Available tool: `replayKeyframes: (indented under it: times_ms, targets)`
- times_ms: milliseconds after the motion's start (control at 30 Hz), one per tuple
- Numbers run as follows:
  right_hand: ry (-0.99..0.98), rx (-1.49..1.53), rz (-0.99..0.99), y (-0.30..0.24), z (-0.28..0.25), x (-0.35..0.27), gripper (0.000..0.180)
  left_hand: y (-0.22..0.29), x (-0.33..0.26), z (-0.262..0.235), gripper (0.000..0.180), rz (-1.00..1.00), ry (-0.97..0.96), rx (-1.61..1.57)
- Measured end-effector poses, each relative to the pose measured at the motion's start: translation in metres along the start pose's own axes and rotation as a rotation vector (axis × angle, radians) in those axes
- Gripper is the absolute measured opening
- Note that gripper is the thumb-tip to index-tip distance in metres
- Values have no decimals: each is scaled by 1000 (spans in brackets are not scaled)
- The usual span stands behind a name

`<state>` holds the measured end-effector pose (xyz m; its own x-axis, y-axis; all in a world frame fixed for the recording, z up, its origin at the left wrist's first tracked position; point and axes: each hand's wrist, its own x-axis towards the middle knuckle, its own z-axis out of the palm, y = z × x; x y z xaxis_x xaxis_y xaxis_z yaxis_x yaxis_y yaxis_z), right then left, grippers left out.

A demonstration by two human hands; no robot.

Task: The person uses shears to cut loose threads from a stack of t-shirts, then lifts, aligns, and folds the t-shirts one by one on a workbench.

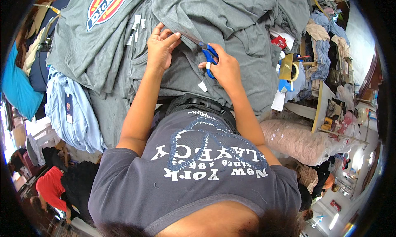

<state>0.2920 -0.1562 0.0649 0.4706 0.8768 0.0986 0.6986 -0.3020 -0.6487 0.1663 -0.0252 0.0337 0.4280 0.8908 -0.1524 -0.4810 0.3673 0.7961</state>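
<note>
Grey T-shirts [136,68] lie heaped and creased in front of me, one with a red, yellow and blue oval print [108,8]. My left hand [161,47] is closed at a fold of the grey cloth, its thumb pressed toward the fingers; the exact pinch is partly hidden. In my right hand [226,68] are blue-handled scissors [209,57], with fingers through the loops. Their blades point toward my left thumb and lie close over the cloth. Small white tags [136,19] rest on the shirts left of my left hand, and another white tag [202,87] lies below the scissors.
Light blue garments [74,109] hang at the left, near a teal cloth bundle [20,84]. To the right are a tape roll [294,72], a red packet [279,42] and a large plastic-wrapped bundle [295,136]. Someone in red [51,187] is behind at lower left.
</note>
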Motion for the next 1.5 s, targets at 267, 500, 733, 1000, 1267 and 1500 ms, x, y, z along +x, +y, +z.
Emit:
replayKeyframes:
  times_ms: [267,500,733,1000,1267,1500]
  targets:
    - [-20,26,-31,8,7,6,56,-1,1,1,67,9,20,11]
    - [2,-3,-41,5,7,8,59,-4,1,1,62,46,-28,35]
    - [-28,-57,-16,-5,2,17,62,-5,0,4,58,59,-57,47]
    - [5,-57,-38,0,7,16,63,-2,-2,6,64,51,-46,19]
    - [-28,-26,-30,-4,3,17,63,-2,0,3,63,37,-78,11]
    - [-30,57,-32,7,7,12,58,-5,0,1,65,57,-75,53]
